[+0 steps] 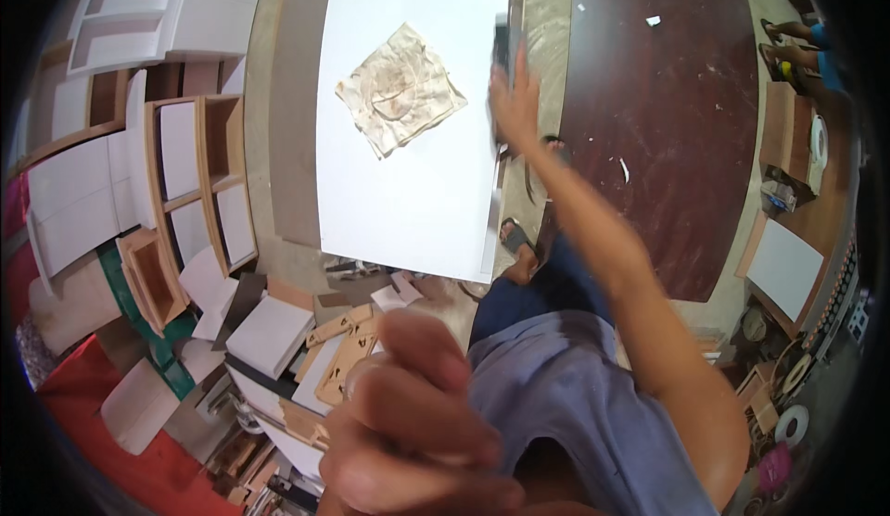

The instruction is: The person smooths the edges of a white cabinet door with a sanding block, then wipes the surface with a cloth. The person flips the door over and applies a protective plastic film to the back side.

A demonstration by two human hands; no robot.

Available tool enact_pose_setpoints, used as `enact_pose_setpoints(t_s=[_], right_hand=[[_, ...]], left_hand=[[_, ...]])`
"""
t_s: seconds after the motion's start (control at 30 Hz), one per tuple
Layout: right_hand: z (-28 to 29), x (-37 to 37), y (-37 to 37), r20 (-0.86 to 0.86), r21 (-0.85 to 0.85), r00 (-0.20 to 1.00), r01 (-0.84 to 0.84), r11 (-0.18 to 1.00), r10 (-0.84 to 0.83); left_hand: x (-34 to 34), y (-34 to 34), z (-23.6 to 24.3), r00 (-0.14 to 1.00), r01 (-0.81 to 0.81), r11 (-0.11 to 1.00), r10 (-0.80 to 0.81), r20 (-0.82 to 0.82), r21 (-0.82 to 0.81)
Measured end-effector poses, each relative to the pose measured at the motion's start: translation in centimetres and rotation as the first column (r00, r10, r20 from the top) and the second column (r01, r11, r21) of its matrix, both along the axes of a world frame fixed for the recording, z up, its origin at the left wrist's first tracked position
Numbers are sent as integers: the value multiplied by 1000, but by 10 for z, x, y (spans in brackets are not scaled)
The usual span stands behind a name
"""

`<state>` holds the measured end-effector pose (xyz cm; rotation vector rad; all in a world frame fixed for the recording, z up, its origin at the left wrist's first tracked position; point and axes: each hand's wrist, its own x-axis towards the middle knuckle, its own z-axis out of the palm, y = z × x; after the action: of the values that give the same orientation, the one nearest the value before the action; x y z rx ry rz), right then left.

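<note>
A long white board (408, 205) lies lengthwise ahead of me, with a stained, folded cream cloth (400, 91) on it. At the board's right edge is my right hand (515, 103), its arm stretched out and its fingers somewhat blurred. It presses a dark flat block (502, 41) against that edge; most of the block is hidden by the hand. Close in front of me and large in the view, my left hand (408, 423) is raised with its fingers curled in. Whatever might be inside those fingers is hidden.
A dark red-brown panel (654, 145) with white scraps lies on the right. White and wooden cabinet frames (199, 159) crowd the left. Offcuts and brown wooden pieces (348, 368) are piled at lower left. Another person's legs (793, 48) show at far right.
</note>
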<state>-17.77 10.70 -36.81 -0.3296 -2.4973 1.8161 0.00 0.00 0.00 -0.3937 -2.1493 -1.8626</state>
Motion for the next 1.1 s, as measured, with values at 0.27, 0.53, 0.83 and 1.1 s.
enact_pose_setpoints(t_s=[0.27, 0.53, 0.83, 1.1], right_hand=[[16, 10, -6, 11, 175, 999, 35, 984, -37], [-20, 51, -3, -46, 236, 999, 3, 972, 8], [-18, -97, 27, -85, 95, 992, 104, 990, -96], [5, 187, -42, 119, 21, 992, -44, 999, 41]], left_hand=[[-30, 5, -14, 938, 258, 965, -237, -254, 53], [-13, 9, -30, 995, -81, 893, 101, 21, -444], [-92, -139, -334, 901, -69, 156, 433, 5, -985], [-82, -146, -343, 865, -31, 196, 497, 72, -980]])
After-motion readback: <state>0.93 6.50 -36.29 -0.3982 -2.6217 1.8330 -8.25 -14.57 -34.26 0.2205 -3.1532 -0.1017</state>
